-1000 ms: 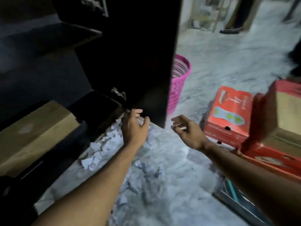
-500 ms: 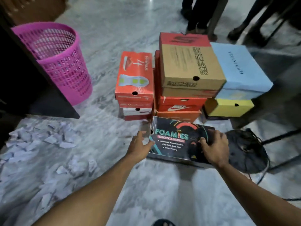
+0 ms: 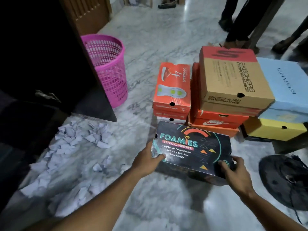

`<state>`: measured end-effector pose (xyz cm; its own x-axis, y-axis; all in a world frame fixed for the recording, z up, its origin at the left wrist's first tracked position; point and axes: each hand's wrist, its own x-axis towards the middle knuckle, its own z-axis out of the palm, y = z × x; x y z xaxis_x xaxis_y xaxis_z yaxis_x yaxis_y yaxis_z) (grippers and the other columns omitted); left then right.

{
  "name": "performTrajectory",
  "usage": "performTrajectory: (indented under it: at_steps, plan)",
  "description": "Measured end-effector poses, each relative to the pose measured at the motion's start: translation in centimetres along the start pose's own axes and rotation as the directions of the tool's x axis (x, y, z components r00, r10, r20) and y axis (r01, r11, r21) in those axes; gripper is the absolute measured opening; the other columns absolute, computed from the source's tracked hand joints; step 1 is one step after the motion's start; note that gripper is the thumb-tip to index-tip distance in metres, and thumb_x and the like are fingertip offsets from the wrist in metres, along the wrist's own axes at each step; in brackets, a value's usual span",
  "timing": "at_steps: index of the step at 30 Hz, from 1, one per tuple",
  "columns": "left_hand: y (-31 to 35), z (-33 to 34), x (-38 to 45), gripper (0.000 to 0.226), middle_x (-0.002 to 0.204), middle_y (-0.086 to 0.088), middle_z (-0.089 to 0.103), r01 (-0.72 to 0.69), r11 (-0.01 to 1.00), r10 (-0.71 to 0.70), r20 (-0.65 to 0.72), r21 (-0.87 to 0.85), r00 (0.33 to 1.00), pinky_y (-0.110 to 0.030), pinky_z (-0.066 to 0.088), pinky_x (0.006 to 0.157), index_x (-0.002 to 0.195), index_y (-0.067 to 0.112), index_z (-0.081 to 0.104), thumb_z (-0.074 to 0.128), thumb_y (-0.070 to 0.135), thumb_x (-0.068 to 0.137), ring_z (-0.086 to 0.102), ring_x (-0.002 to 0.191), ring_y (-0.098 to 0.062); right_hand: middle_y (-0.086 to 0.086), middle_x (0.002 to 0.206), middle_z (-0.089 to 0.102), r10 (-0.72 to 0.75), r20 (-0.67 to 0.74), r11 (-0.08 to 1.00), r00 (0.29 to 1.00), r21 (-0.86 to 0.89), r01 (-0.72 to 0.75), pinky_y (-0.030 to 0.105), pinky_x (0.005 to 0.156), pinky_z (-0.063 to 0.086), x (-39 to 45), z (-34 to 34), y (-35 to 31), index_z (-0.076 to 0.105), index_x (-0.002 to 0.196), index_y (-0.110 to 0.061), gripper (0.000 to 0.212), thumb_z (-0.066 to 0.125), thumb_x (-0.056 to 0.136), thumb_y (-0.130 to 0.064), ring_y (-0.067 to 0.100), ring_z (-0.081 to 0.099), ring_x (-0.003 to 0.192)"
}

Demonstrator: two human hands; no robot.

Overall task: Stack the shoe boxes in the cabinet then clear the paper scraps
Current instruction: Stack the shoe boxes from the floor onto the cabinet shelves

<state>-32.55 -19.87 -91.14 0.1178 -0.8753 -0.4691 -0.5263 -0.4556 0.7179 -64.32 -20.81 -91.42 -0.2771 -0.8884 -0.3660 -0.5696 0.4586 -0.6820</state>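
1. I'm lifting the black Foamies box [image 3: 191,152] off the marble floor [image 3: 166,39]; it sits in front of the stacked shoe boxes [image 3: 225,90], right of the dark cabinet [image 3: 41,64]. I judge a level lift with even pressure at both ends best, then a swing left over the paper scraps [image 3: 75,147].
2. My left hand [image 3: 148,160] grips the box's left end, thumb pressed on the lid.
3. My right hand [image 3: 235,172] clasps the near right corner, fingers curled over the lid edge.
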Motion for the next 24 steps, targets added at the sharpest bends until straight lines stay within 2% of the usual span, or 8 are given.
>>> performTrajectory:
  at_steps: [3,6,9,12,15,17,20,24]
  plan:
    - [-2.0,-6.7,-2.8,0.070,0.132,0.011,0.066,0.056,0.998,-0.062,-0.158,-0.043,0.986,-0.039,0.052,0.101,0.143,0.049,0.035,0.065,0.055,0.081,0.065,0.117,-0.020,0.017,0.126,0.068,-0.114,0.133,0.993,0.985,-0.007,0.116,0.047,0.089,0.055,-2.1,3.1,-5.1,0.047,0.134,-0.018,0.047,0.068,0.097,-0.039,0.037,0.067,0.107]
    - [-4.4,-13.4,-6.0,0.065,0.129,0.010,0.068,0.076,0.993,-0.100,-0.301,-0.091,0.948,-0.040,0.053,0.100,0.142,0.045,0.039,0.067,0.053,0.085,0.066,0.115,-0.019,0.011,0.113,0.072,-0.229,0.271,0.972,0.935,0.006,0.237,0.044,0.082,0.055,-4.3,6.5,-10.9,0.050,0.134,-0.021,0.044,0.069,0.096,-0.034,0.026,0.071,0.093]
    - [-7.1,-19.4,-9.9,0.056,0.125,0.012,0.067,0.097,0.982,-0.164,-0.466,-0.164,0.870,-0.034,0.051,0.097,0.141,0.041,0.045,0.067,0.049,0.090,0.065,0.116,-0.018,0.005,0.105,0.073,-0.365,0.392,0.924,0.845,0.042,0.379,0.043,0.077,0.056,-6.4,10.2,-17.0,0.051,0.136,-0.021,0.044,0.070,0.096,-0.023,0.015,0.071,0.085]
    - [-10.1,-23.9,-14.0,0.064,0.131,0.015,0.061,0.070,0.956,-0.239,-0.621,-0.284,0.747,-0.037,0.049,0.101,0.143,0.045,0.041,0.064,0.059,0.085,0.060,0.120,-0.017,-0.001,0.109,0.074,-0.505,0.470,0.848,0.724,0.114,0.517,0.038,0.077,0.057,-8.8,14.3,-23.2,0.051,0.137,-0.026,0.050,0.074,0.093,-0.022,0.002,0.072,0.082]
    - [-12.5,-27.4,-17.2,0.062,0.137,0.012,0.053,0.022,0.925,-0.324,-0.757,-0.379,0.568,-0.029,0.040,0.101,0.148,0.031,0.042,0.067,0.044,0.093,0.052,0.124,-0.013,-0.003,0.113,0.075,-0.590,0.520,0.790,0.618,0.214,0.575,0.039,0.086,0.057,-11.0,19.2,-29.4,0.050,0.144,-0.037,0.062,0.077,0.090,-0.022,0.012,0.074,0.095]
    - [-14.1,-29.7,-19.6,0.060,0.135,0.007,0.060,0.014,0.916,-0.374,-0.844,-0.400,0.385,-0.033,0.044,0.100,0.143,0.030,0.048,0.069,0.047,0.089,0.057,0.124,-0.019,-0.009,0.118,0.074,-0.656,0.547,0.732,0.521,0.292,0.615,0.034,0.094,0.053,-13.1,23.1,-34.0,0.053,0.141,-0.042,0.061,0.078,0.088,-0.025,0.017,0.073,0.106]
    - [-16.2,-32.7,-22.5,0.065,0.136,-0.002,0.065,-0.027,0.892,-0.446,-0.888,-0.451,0.113,-0.039,0.047,0.103,0.143,0.030,0.050,0.068,0.049,0.084,0.060,0.125,-0.028,-0.017,0.126,0.067,-0.709,0.570,0.670,0.415,0.362,0.648,0.030,0.106,0.045,-16.8,28.9,-40.7,0.053,0.142,-0.039,0.062,0.077,0.085,-0.035,0.009,0.064,0.119]
    - [-19.3,-36.1,-24.5,0.084,0.135,-0.014,0.063,-0.188,0.861,-0.506,-0.837,-0.473,-0.209,-0.047,0.047,0.108,0.142,0.015,0.050,0.064,0.054,0.069,0.059,0.126,-0.032,-0.004,0.118,0.073,-0.723,0.578,0.673,0.380,0.463,0.577,0.041,0.107,0.052,-22.3,37.0,-47.2,0.064,0.119,-0.027,0.061,0.081,0.066,-0.052,0.018,0.069,0.116]
